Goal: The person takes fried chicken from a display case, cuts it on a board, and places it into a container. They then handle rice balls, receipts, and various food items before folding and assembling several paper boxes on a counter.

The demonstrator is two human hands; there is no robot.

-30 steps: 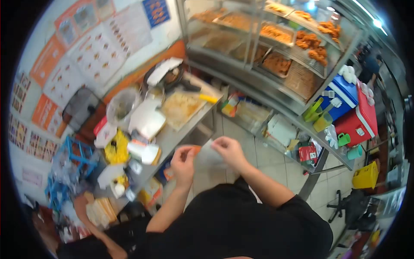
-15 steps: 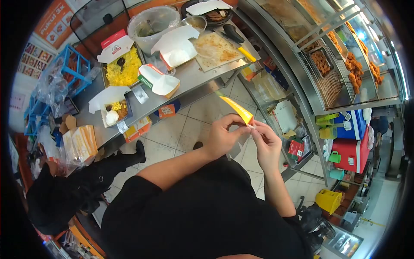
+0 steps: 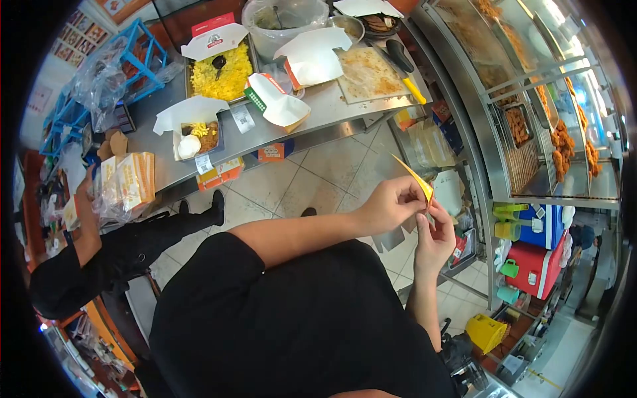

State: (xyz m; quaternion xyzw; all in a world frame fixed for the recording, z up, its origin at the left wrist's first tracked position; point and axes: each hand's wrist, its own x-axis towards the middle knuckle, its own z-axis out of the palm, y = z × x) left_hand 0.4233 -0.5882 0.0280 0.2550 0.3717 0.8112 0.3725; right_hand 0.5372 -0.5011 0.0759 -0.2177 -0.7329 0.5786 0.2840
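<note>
Over the floor, to the right of the counter, my two hands meet around a thin, folded yellow printed paper piece (image 3: pixel 416 178). My left hand (image 3: pixel 391 207) pinches it near its lower end, fingers curled. My right hand (image 3: pixel 434 239) has thumb and fingertips closed on its bottom edge. The free end of the paper points up and left, seen nearly edge-on. Its exact kind is not clear, and the fingers hide its lower part.
A steel counter (image 3: pixel 225 147) carries an open food box (image 3: pixel 188 159), a tray of yellow rice (image 3: pixel 229 79), open cartons and a cutting board (image 3: pixel 371 79) with a yellow-handled knife (image 3: pixel 413 89). A glass fried-food cabinet (image 3: pixel 531 119) stands right. A co-worker (image 3: pixel 133 259) is at left.
Both hands have shifted right with the yellow paper, which now shows more edge-on. The view has turned slightly. The co-worker's arm now reaches beside the stacked yellow-and-white boxes.
</note>
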